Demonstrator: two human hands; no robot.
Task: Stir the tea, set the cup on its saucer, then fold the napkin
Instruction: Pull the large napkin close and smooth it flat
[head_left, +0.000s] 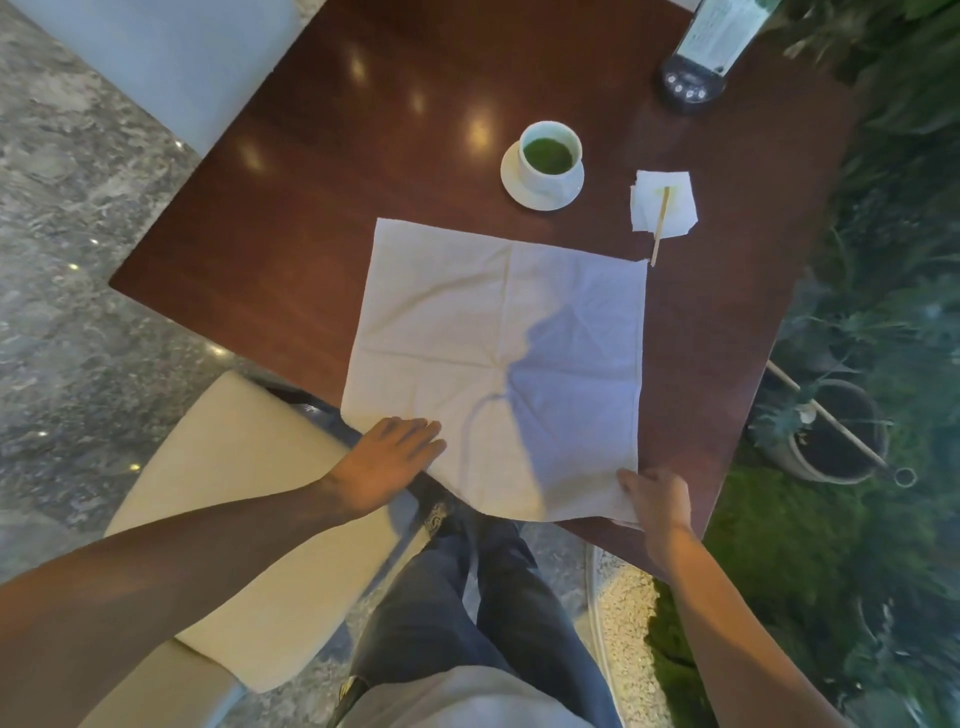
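A large white napkin (467, 322) lies spread flat on the dark wooden table (322, 197), its near edge hanging over the table's front. My left hand (387, 462) rests flat, fingers together, on the napkin's near left corner. My right hand (657, 501) pinches the near right corner. Behind the napkin a white cup (550, 166) of green tea stands on its white saucer (511, 176). To its right a wooden stirrer (661, 223) lies across a small paper tissue (675, 200).
A dark bottle-like stand (696, 57) sits at the table's far right. A cream chair seat (234, 493) is at the near left, a pale chair (171, 57) at the far left. Plants and a pot (831, 436) crowd the right side. My legs are below the table edge.
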